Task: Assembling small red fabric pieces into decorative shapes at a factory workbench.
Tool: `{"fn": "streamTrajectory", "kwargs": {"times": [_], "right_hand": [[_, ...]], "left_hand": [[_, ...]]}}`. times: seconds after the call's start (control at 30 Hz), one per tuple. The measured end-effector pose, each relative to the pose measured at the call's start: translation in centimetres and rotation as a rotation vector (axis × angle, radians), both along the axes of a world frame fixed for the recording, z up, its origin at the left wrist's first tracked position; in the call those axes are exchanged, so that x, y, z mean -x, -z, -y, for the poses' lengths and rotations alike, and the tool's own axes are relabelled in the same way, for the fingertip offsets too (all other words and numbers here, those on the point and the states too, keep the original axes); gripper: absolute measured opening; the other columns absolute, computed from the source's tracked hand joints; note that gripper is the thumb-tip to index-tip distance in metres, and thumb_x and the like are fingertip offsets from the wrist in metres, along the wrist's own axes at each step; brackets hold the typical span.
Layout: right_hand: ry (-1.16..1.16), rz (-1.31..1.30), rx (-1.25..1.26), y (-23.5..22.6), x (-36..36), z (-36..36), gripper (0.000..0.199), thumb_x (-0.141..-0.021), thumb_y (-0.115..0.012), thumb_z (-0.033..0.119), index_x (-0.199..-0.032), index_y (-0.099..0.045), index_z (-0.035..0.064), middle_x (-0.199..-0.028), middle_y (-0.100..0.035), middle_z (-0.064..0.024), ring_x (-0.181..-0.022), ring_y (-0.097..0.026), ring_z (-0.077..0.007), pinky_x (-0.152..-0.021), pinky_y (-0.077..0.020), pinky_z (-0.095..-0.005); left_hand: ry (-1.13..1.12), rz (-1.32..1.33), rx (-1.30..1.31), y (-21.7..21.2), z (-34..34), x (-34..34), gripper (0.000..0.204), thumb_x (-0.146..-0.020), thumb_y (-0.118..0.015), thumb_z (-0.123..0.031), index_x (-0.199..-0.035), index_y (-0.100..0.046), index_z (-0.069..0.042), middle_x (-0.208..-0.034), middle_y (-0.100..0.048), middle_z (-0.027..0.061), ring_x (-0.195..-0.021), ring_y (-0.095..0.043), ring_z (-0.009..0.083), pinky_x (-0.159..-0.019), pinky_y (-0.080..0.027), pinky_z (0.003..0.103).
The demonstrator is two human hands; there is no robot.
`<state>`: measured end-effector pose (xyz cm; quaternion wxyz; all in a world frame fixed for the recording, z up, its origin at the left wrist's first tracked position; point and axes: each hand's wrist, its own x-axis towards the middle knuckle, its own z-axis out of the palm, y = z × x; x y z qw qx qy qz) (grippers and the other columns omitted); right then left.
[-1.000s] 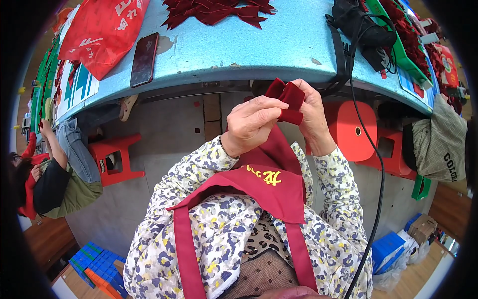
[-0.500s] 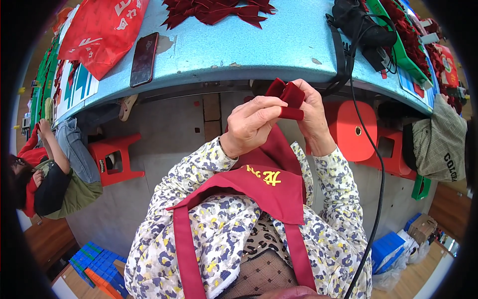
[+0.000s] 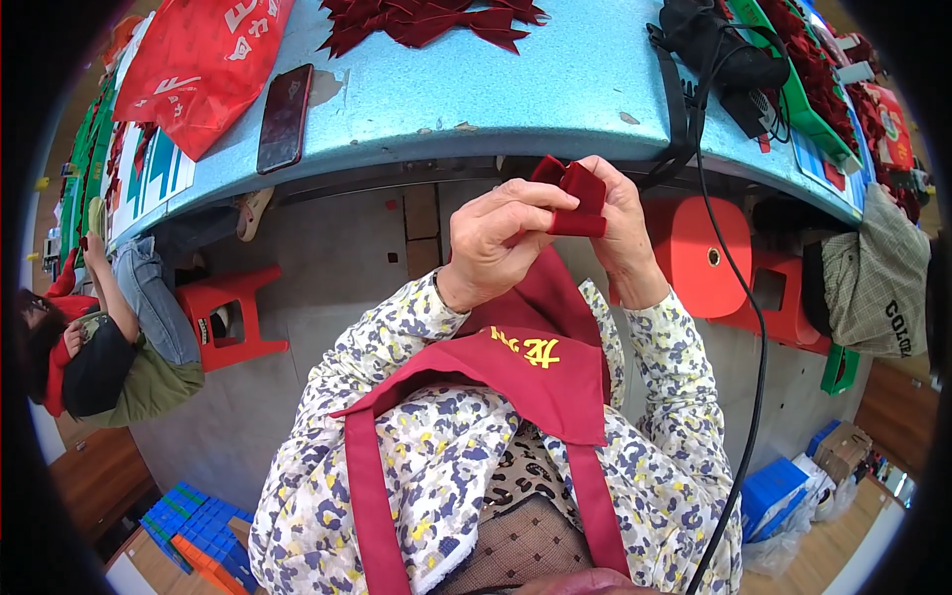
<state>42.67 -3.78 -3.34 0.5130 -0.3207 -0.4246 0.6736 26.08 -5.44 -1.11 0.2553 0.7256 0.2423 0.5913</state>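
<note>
A: Item held?
B: Folded dark red cloth piece (image 3: 575,196), below the blue table's (image 3: 555,89) near edge.
A: Grip?
B: Left hand (image 3: 501,238) pinches its left side, fingers closed; right hand (image 3: 627,233) clasps the right side.

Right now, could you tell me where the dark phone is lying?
In the head view, the dark phone lies on the left part of the blue table, just right of the red bag and near the table's front edge.
</note>
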Motion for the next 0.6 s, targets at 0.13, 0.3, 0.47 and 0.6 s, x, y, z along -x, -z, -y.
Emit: {"fn": "streamTrajectory", "kwargs": {"times": [0.13, 0.3, 0.47, 0.6], "right_hand": [[-0.034, -0.011, 0.027, -0.1, -0.37, 0.03, 0.009, -0.086, -0.059, 0.004, -0.094, -0.057, 0.0024, -0.086, -0.062, -0.0014, -0.075, -0.057, -0.0046, -0.067, -0.0471, -0.019], [-0.02, -0.002, 0.004, -0.11, -0.26, 0.09, 0.01, -0.086, -0.06, 0.006, -0.095, -0.056, 0.0019, -0.087, -0.061, -0.0015, -0.075, -0.057, -0.0046, -0.067, -0.0472, -0.019], [-0.028, 0.012, 0.012, 0.07, -0.18, 0.09, 0.011, -0.087, -0.06, 0.008, -0.095, -0.056, 0.0016, -0.087, -0.061, -0.0017, -0.075, -0.057, -0.0046, -0.067, -0.0472, -0.0189], [-0.036, 0.007, 0.016, 0.08, -0.15, 0.09, 0.012, -0.088, -0.06, 0.01, -0.096, -0.056, 0.0015, -0.087, -0.062, -0.0021, -0.075, -0.057, -0.0047, -0.067, -0.0473, -0.0189]], "left_hand": [[-0.002, 0.009, 0.012, 0.13, 0.09, -0.18, 0.023, -0.064, -0.07, 0.011, -0.078, -0.059, -0.002, -0.09, -0.067, 0.0114, -0.08, -0.063, 0.0205, -0.068, -0.05, 0.029], [-0.011, -0.003, -0.016, 0.44, 0.1, -0.19, 0.025, -0.063, -0.072, 0.01, -0.076, -0.057, -0.004, -0.087, -0.067, 0.0108, -0.077, -0.062, 0.0199, -0.066, -0.05, 0.028], [-0.024, -0.019, -0.043, 0.61, 0.13, -0.16, 0.027, -0.062, -0.073, 0.009, -0.076, -0.054, -0.004, -0.085, -0.066, 0.0104, -0.076, -0.062, 0.0198, -0.065, -0.049, 0.028], [-0.027, -0.023, -0.068, 0.67, 0.02, -0.13, 0.028, -0.063, -0.072, 0.009, -0.077, -0.053, -0.005, -0.084, -0.066, 0.0102, -0.076, -0.061, 0.0198, -0.064, -0.049, 0.027]]}}
